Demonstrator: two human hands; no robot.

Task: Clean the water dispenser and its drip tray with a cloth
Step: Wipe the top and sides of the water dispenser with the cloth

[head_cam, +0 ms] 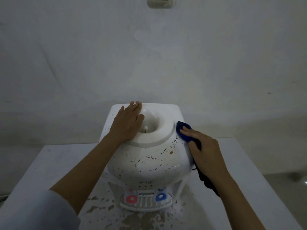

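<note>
The water dispenser (146, 146), a white plastic tabletop unit, stands upright on a white table (41, 163) against a plain pale wall (149, 55), its front facing the camera. Its top carries a round raised collar around an open well. The rounded front is speckled with dark and brownish spots. Below, a red tap (131, 198) and a blue tap (160, 197) sit over the slotted drip tray (146, 203). The table in front is blotched with brown stains.

The left hand (127, 124) lies flat on the collar's left side, fingers together and extended, gripping nothing. The right hand (205, 151) presses a dark blue cloth (182, 131) against the dispenser's upper right side, fingers clamped on it; the cloth's tail hangs below the wrist. A wall switch (160, 1) sits at the top edge.
</note>
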